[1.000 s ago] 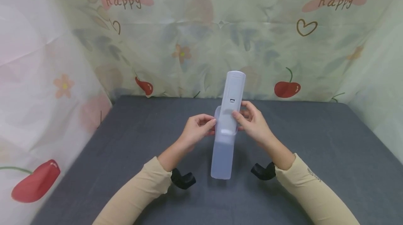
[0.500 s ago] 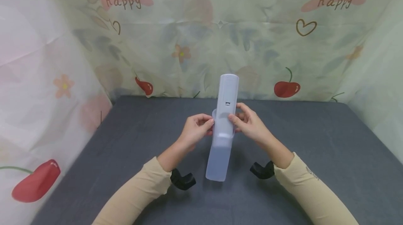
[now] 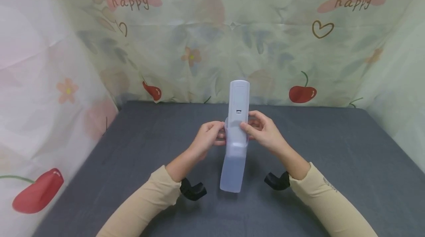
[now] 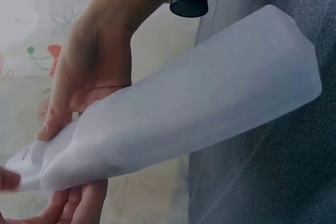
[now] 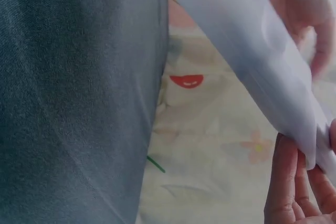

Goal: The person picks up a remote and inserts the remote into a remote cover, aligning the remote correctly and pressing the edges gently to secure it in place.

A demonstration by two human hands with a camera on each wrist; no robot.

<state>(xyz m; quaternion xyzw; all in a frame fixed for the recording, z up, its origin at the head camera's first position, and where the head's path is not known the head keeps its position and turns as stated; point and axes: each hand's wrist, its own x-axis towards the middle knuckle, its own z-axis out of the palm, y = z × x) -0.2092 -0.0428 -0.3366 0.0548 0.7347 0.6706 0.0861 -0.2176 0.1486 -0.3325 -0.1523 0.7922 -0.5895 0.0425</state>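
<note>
A white remote control stands nearly upright above the table, its lower half inside a translucent soft sleeve. My left hand pinches the left rim of the sleeve's mouth. On the right rim my right hand pinches too, its thumb pressed on the remote's back. The sleeve's closed end hangs free towards me. The left wrist view shows the sleeve lengthwise with the right hand behind it. The right wrist view shows the sleeve and my right fingers at its edge.
A dark grey table lies under the hands. Printed cloth with cherries and hearts walls in the back and both sides. Black camera mounts sit at both wrists.
The remote has straightened from a rightward lean to nearly upright and sunk slightly deeper into the sleeve. Both hands kept their hold and shifted a little left.
</note>
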